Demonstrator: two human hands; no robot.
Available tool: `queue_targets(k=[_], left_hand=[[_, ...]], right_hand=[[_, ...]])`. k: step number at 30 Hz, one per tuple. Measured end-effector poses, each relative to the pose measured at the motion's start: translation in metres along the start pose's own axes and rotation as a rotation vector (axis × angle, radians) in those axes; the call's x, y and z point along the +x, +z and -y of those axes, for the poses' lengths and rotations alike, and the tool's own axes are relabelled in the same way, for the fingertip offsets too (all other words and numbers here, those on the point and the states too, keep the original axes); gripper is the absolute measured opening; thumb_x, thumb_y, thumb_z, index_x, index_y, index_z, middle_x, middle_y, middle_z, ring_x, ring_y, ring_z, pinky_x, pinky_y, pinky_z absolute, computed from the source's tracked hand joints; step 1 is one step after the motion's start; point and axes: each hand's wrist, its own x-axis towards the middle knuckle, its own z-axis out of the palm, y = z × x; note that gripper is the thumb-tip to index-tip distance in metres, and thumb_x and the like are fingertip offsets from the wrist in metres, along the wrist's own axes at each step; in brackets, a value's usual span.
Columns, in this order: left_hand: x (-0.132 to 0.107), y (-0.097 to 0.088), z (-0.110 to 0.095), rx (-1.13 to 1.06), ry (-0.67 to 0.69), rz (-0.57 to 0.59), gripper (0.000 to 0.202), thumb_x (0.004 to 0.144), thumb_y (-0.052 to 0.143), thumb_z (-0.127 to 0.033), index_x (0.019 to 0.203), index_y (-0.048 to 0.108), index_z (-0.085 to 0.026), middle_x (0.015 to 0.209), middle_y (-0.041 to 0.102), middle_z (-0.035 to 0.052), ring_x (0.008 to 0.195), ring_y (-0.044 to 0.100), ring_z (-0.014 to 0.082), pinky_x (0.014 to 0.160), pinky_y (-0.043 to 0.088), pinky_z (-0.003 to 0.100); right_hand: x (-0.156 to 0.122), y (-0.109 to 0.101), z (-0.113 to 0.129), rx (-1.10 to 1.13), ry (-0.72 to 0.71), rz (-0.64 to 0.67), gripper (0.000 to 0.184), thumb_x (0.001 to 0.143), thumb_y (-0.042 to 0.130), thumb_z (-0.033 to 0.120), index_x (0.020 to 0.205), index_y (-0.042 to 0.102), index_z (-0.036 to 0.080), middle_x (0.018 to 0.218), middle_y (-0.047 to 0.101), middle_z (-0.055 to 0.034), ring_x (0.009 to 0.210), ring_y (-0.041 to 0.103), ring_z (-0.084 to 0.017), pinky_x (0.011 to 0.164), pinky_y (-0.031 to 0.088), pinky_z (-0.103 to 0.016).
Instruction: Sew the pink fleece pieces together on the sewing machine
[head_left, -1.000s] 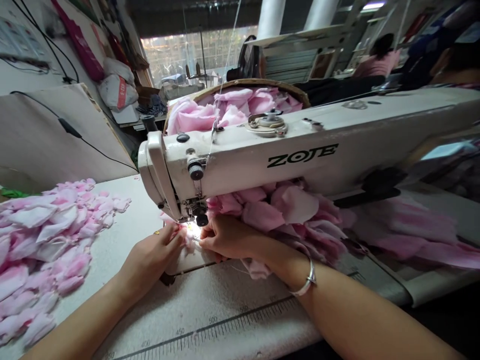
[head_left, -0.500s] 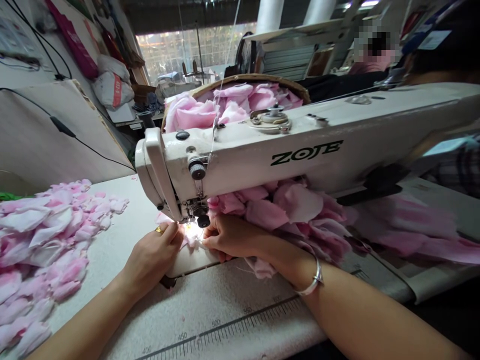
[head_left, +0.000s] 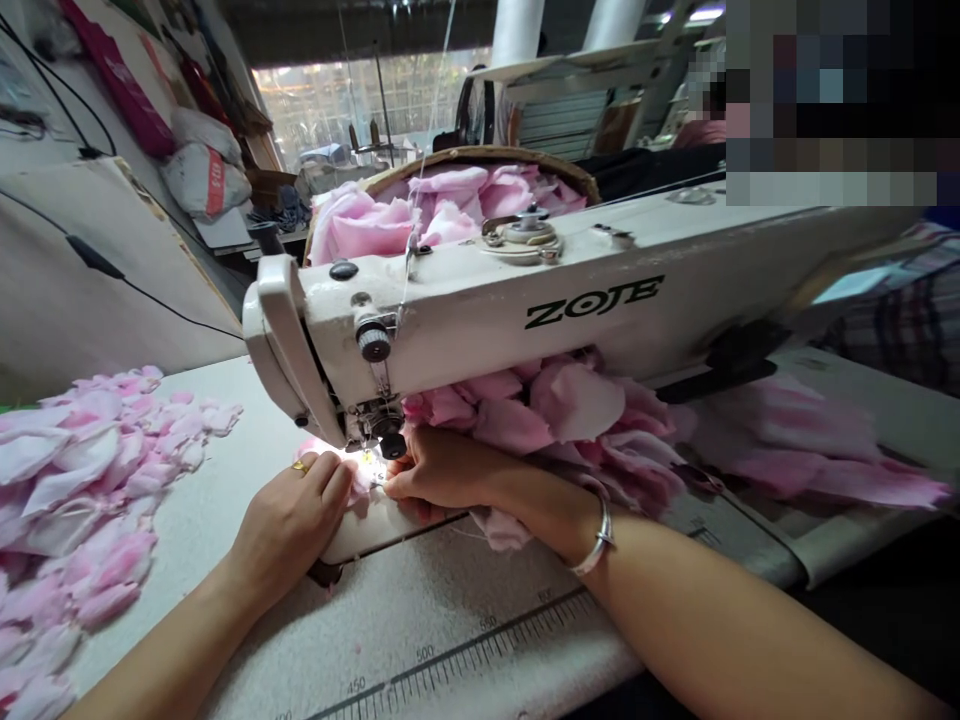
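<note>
A white ZOJE industrial sewing machine (head_left: 480, 320) fills the middle of the view, its lamp lit over the needle. Under the presser foot (head_left: 373, 435) lies a pink fabric petal (head_left: 358, 482). My left hand (head_left: 289, 525), with a ring on one finger, presses that fabric from the left. My right hand (head_left: 442, 475), a silver bangle on its wrist, pinches the fabric from the right. A heap of sewn pink petals (head_left: 555, 410) bunches behind the needle, under the machine arm.
Loose pink petals (head_left: 75, 500) lie heaped on the white table (head_left: 202, 440) at left. A ruler scale (head_left: 465, 650) runs along the table's front. A round basket (head_left: 480, 160) of pink fabric stands behind the machine. A person in pink (head_left: 701, 130) sits far back; a checked sleeve (head_left: 907, 330) shows at right.
The whole view has shifted, so the machine sits further left in the picture. Both hands stay at the needle, on the pink fabric.
</note>
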Motion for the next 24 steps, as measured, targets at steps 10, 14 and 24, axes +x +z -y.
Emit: queue_targets(k=[10,14,24], left_hand=[[0.003,-0.001,0.003,-0.137,0.054,-0.005,0.01,0.092,0.047,-0.017,0.09,0.056,-0.014,0.086,0.055,0.006,0.086,0.053,0.0232,0.082,0.047,0.041],[-0.001,0.005,0.002,-0.177,-0.133,0.063,0.011,0.094,0.046,-0.023,0.093,0.056,-0.018,0.083,0.055,0.003,0.08,0.056,0.0211,0.065,0.047,0.033],[0.004,0.007,0.006,-0.38,-0.097,-0.059,0.006,0.088,0.052,-0.015,0.086,0.057,-0.018,0.076,0.055,0.0013,0.073,0.051,0.0184,0.074,0.042,0.036]], right_hand=[[-0.002,0.002,0.001,-0.059,-0.004,-0.099,0.009,0.072,0.054,0.024,0.072,0.046,0.019,0.055,0.063,-0.0008,0.049,0.062,-0.015,0.039,0.041,-0.018],[-0.002,0.004,0.0,-0.084,-0.002,-0.118,0.011,0.073,0.055,0.027,0.074,0.048,0.019,0.06,0.066,-0.0022,0.05,0.062,-0.015,0.038,0.04,-0.019],[0.002,0.01,0.005,-0.155,-0.004,-0.177,0.01,0.07,0.052,0.019,0.061,0.051,0.018,0.047,0.061,0.0001,0.045,0.06,-0.014,0.037,0.036,-0.018]])
